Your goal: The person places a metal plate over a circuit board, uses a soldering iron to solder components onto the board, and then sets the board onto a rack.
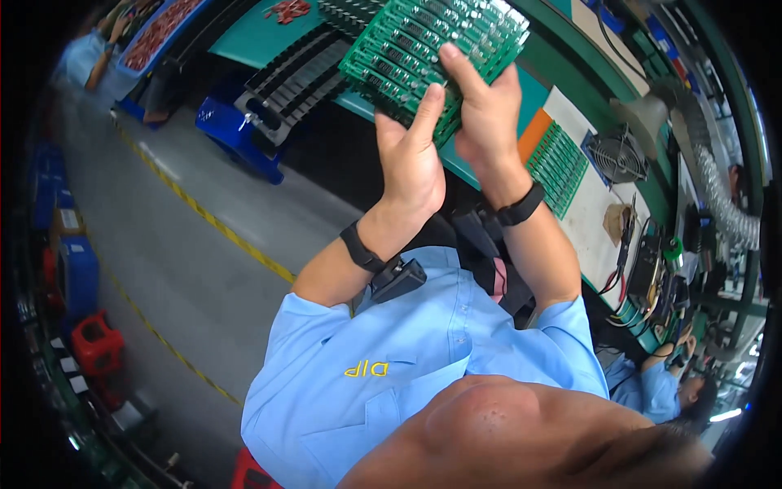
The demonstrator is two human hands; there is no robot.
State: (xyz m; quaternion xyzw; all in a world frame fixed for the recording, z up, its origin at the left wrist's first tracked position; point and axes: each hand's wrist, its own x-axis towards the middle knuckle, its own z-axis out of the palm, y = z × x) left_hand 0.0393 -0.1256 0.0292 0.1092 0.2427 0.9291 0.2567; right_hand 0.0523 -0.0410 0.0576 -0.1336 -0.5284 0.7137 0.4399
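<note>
Hands [411, 155] [487, 110] — both grasping a green circuit-board stack [432, 49] — above teal workbench [261, 37], grey factory floor [187, 244] alongside.

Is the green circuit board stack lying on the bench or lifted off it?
Lifted off. Both the left hand and right hand hold the green circuit board stack in the air above the workbench.

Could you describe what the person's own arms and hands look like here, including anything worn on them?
Both hands, left hand and right hand, are bare, with no gloves. Each wrist carries a black band: the left wristband and the right wristband. The forearms are uncovered; short light-blue shirt sleeves end above the elbows.
</note>
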